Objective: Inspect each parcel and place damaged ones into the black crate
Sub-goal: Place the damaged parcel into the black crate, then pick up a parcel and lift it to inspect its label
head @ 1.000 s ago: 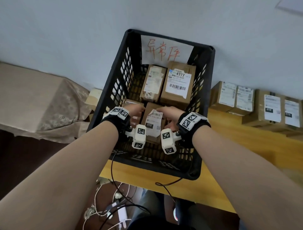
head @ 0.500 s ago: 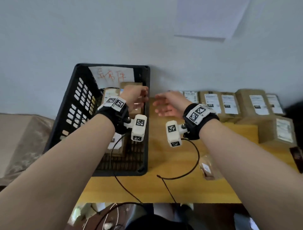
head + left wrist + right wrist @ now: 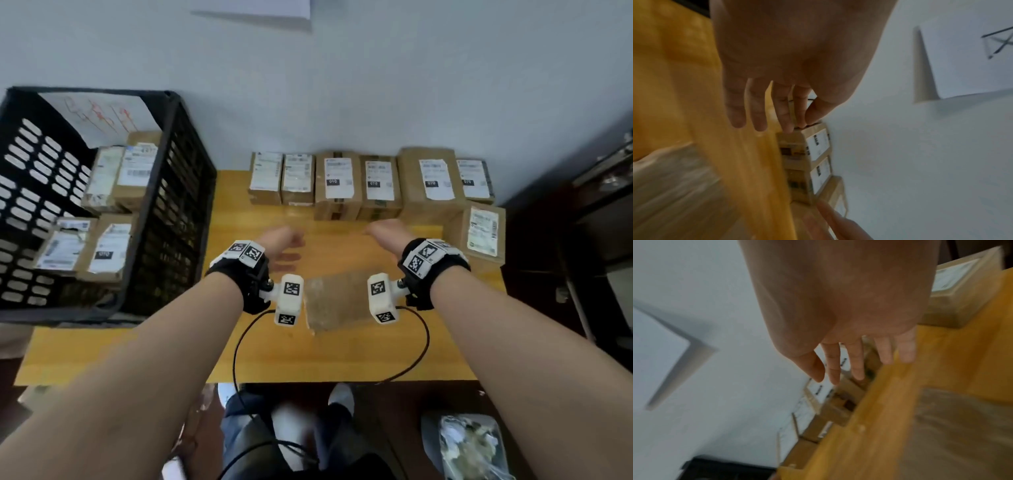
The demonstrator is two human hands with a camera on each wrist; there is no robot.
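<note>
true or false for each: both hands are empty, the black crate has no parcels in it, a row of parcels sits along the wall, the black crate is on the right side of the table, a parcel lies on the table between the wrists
1. Both hands are empty. True: the left hand and the right hand hold nothing, fingers relaxed.
2. The black crate has no parcels in it. False: several labelled parcels lie inside.
3. A row of parcels sits along the wall. True.
4. The black crate is on the right side of the table. False: it stands on the left side.
5. A brown parcel lies on the table between the wrists. True.
</note>
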